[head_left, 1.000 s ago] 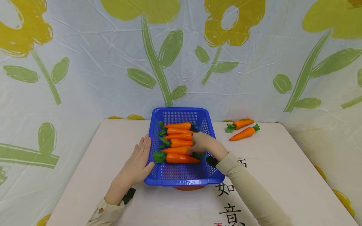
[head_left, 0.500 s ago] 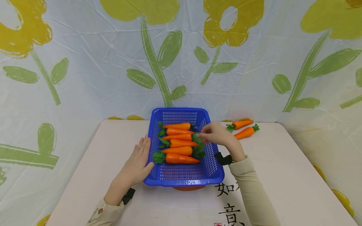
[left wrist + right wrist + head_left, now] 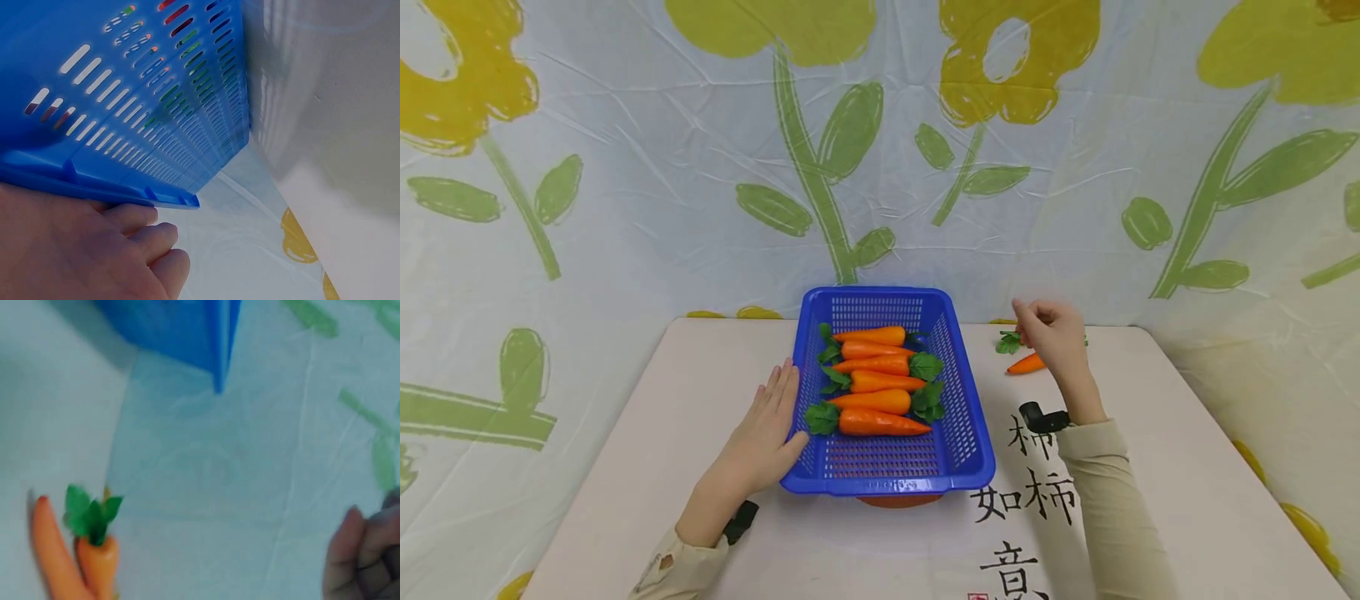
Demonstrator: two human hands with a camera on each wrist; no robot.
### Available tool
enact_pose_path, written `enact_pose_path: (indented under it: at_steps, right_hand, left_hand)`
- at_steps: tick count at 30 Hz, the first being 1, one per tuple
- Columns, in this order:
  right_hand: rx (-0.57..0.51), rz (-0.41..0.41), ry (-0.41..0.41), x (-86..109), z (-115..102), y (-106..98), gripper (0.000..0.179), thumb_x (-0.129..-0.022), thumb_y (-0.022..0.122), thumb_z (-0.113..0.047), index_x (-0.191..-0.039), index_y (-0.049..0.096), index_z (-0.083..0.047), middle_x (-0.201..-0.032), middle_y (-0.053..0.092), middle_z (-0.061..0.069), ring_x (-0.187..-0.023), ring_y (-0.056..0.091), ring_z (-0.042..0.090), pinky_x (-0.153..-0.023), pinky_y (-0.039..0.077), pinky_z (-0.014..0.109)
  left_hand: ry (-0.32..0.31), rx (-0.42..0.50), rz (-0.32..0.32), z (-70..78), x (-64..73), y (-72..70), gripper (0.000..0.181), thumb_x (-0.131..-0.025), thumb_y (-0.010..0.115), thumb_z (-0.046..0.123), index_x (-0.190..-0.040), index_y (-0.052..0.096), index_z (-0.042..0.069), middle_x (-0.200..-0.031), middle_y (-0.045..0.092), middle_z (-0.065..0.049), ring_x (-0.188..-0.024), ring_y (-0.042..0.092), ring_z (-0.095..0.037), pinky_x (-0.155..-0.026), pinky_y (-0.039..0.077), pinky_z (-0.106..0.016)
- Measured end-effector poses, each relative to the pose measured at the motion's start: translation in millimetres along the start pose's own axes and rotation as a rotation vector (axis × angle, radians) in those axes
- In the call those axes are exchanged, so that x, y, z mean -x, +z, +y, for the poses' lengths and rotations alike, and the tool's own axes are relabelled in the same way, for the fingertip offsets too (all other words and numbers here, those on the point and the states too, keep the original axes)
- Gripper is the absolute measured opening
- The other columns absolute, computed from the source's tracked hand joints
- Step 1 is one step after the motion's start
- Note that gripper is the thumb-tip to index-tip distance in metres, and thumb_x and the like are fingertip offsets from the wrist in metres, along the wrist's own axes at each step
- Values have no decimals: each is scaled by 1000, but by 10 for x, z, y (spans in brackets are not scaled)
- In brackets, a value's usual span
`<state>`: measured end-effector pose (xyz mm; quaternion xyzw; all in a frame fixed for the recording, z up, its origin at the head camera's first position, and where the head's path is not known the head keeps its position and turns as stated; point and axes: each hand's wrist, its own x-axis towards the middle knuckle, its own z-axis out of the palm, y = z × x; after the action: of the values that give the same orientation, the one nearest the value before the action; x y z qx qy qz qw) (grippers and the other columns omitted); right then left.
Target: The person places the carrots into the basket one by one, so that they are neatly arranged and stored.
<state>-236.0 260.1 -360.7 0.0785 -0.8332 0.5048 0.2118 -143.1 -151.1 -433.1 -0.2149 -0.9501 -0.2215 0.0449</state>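
A blue plastic basket (image 3: pixel 887 485) stands on the table, with several carrots (image 3: pixel 880 422) lying crosswise in a column inside, their green tops at either end. Against its left rim rests my left hand (image 3: pixel 762 442), fingers extended along the outside; the left wrist view shows them beside the rim. My right hand (image 3: pixel 1057 337) hovers over the table to the basket's right, fingers loosely bent and holding nothing. Below it lie two loose carrots, partly covered by the hand in the head view; the right wrist view shows an orange carrot (image 3: pixel 53 553) beside a leafy-topped carrot (image 3: pixel 99 565).
A reddish-brown round thing (image 3: pixel 898 501) peeks out under the basket's front edge. Black brush characters (image 3: pixel 1049 497) mark the pale table (image 3: pixel 647 417). Behind it hangs a white cloth (image 3: pixel 685 242) with yellow flowers and green leaves.
My right hand has left the carrots in the basket and moved right, to above the two loose carrots. The left hand stays at the rim.
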Motion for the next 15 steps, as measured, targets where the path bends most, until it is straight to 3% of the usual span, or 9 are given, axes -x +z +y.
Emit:
enact_pose_path:
  at_steps: [4, 7, 12, 15]
  right_hand:
    - [-101, 160, -25, -25, 61, -139, 41, -97, 60, -12, -61, 56, 8, -53, 51, 9, -46, 44, 13, -44, 40, 19]
    - [-119, 247, -32, -65, 223, -222, 42, -97, 59, -13, -66, 56, 14, -56, 52, 9, -48, 45, 10, -47, 42, 17]
    - [13, 385, -17, -147, 692, -337, 36, -96, 62, -22, -81, 67, 10, -67, 61, -8, -59, 51, 2, -54, 40, 15]
    - [105, 397, -20, -162, 915, -405, 26, -95, 62, -18, -93, 71, 6, -80, 65, -9, -72, 54, -1, -69, 42, 16]
  left_hand:
    - [-1, -4, 0, -12, 2, 6, 82, -91, 53, 17, -155, 8, -8, -163, 3, -24, -150, 5, -40, -118, 11, -57]
    - [-1, -6, -3, -14, 3, 6, 82, -91, 53, 17, -155, 8, -8, -163, 2, -24, -150, 5, -40, -118, 11, -57]
    - [-1, -6, -2, -2, -2, -7, 82, -92, 53, 17, -155, 7, -8, -164, 2, -23, -150, 4, -40, -118, 12, -58]
    - [-3, -6, 0, 4, -4, -12, 82, -92, 53, 16, -155, 8, -8, -164, 3, -23, -150, 3, -39, -118, 12, -58]
